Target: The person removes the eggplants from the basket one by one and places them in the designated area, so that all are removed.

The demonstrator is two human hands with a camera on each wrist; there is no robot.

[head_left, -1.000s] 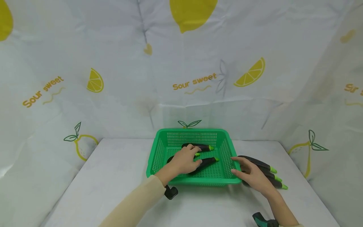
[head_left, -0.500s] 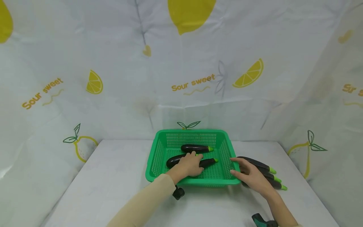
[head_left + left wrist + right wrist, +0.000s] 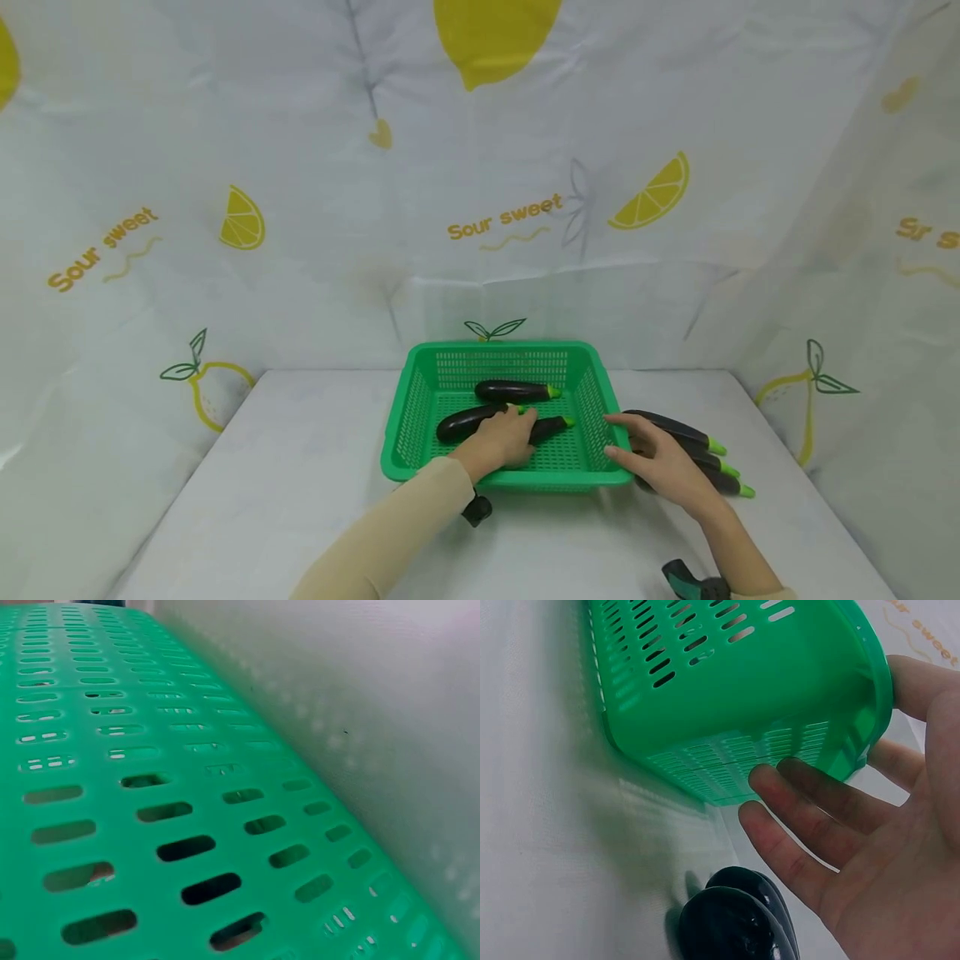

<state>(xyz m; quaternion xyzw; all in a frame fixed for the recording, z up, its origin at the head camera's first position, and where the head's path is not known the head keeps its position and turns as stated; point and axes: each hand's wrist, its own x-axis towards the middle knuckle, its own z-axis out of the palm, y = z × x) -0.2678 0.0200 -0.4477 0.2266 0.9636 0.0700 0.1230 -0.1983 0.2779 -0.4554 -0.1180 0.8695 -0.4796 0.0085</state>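
A green plastic basket (image 3: 555, 478) stands on the table with several dark eggplants in it. One eggplant (image 3: 513, 391) lies along the back, another eggplant (image 3: 465, 423) at the left. My left hand (image 3: 498, 440) reaches over the front rim and grips the front-right eggplant (image 3: 547, 428), covering its thick end. In the left wrist view the basket wall (image 3: 150, 840) hides that hand. My right hand (image 3: 667, 467) holds the right rim near the front corner; in the right wrist view its thumb (image 3: 915, 682) lies at the rim and the other fingers extend along the outside.
Several more eggplants (image 3: 682, 427) lie side by side on the white table (image 3: 300, 483), right of the basket and partly behind my right hand. A white sheet (image 3: 337, 208) printed with lemons hangs behind and at the sides.
My left hand has moved down and slightly right from over the middle of the basket onto the front-right eggplant, uncovering the back and left ones. The right hand stays at the rim.
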